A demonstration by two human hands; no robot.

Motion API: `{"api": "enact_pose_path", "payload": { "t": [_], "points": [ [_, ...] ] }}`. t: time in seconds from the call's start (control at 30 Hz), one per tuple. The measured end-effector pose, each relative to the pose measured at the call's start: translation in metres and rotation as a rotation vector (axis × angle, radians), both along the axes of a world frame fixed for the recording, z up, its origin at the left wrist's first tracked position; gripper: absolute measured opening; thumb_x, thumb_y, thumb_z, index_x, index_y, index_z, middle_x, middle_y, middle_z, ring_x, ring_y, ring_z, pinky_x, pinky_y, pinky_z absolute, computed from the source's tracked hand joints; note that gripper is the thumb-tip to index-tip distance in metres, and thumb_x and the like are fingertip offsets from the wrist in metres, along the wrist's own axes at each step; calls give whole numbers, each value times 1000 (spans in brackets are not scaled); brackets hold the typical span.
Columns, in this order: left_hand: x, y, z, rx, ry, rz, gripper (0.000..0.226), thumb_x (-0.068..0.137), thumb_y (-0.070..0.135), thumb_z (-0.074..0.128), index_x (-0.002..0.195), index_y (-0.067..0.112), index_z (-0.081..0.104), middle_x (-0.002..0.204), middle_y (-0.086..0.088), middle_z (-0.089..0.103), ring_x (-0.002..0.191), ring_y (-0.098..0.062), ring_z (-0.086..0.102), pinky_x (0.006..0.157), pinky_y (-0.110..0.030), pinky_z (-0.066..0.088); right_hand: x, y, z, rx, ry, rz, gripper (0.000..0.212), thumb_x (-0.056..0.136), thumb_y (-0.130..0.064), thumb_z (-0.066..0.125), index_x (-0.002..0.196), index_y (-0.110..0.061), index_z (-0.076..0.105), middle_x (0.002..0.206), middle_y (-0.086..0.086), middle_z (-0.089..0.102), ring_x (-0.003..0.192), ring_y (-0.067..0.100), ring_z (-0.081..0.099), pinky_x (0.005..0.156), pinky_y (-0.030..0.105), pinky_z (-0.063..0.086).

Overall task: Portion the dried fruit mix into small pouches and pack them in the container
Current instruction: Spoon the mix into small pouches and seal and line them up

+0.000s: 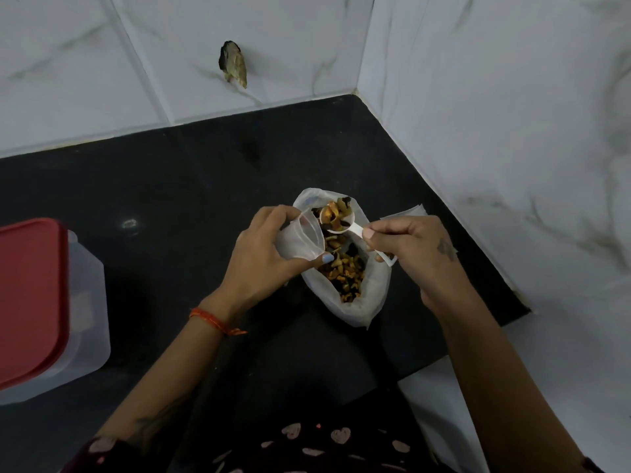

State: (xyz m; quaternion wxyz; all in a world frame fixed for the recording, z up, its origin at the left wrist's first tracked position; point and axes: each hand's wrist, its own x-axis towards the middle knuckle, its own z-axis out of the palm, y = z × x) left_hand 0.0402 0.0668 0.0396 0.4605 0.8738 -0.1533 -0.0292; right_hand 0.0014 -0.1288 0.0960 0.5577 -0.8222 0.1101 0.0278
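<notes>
A large translucent white plastic bag point(358, 302) lies open on the black stone countertop point(170, 186), full of a yellow, orange and dark brown dried fruit mix point(345, 271). The left hand point(263, 257) curls its fingers and thumb round a small clear plastic pouch point(302, 238), holding its mouth open over the bag. The right hand point(416, 254) pinches the handle of a white plastic scoop point(341, 224), heaped with fruit, just beside the pouch's mouth. A clear plastic container with a red lid point(30, 302) stands well apart at the left.
</notes>
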Motion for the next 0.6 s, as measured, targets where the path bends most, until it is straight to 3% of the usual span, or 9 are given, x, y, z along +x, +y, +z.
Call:
{"api": "enact_pose_path", "payload": {
  "t": [0.1, 0.17, 0.23, 0.4, 0.53, 0.6],
  "points": [
    [0, 0, 2, -30, -3, -7, 65, 56, 70, 64, 108, 34, 49, 112, 14, 48, 103, 0, 48, 88, -26, 41, -3, 5, 3, -63, -45, 60, 17, 83, -16, 67, 79, -32, 69, 71, -14, 67, 70, -5, 62, 59, 9, 46],
    [0, 0, 3, -70, 23, -23, 65, 56, 67, 64, 109, 31, 51, 112, 11, 51, 103, -1, 49, 85, -24, 41, -5, 8, 1, -210, -103, 93, 10, 83, -22, 67, 85, -31, 71, 71, -18, 64, 72, 1, 61, 68, 15, 48],
    [0, 0, 4, -110, 49, -31, 68, 57, 65, 66, 111, 26, 54, 113, 6, 53, 104, -6, 51, 84, -26, 46, -7, 11, -1, -396, -226, 119, 9, 84, -24, 67, 91, -26, 73, 69, -22, 59, 71, -2, 58, 67, 14, 45],
    [-2, -2, 4, -169, 74, -48, 58, 61, 59, 70, 107, 28, 55, 109, 8, 58, 105, -13, 55, 89, -46, 50, -8, 17, -11, -753, -679, 166, 18, 83, -24, 60, 82, -13, 75, 72, 0, 67, 63, 12, 60, 57, 22, 47],
    [-4, -3, 8, -222, 103, -71, 49, 63, 57, 70, 104, 37, 52, 105, 15, 59, 102, -8, 57, 91, -41, 50, -8, 19, -18, -908, -905, 168, 25, 86, -26, 58, 77, -10, 76, 70, 3, 67, 62, 14, 58, 59, 17, 37],
    [-5, -3, 9, -251, 108, -74, 48, 63, 54, 71, 104, 38, 52, 104, 17, 59, 101, -6, 57, 90, -37, 51, -8, 18, -19, -917, -990, 132, 23, 88, -22, 60, 78, -10, 76, 70, 3, 68, 63, 15, 59, 59, 18, 40]
  ]
}}
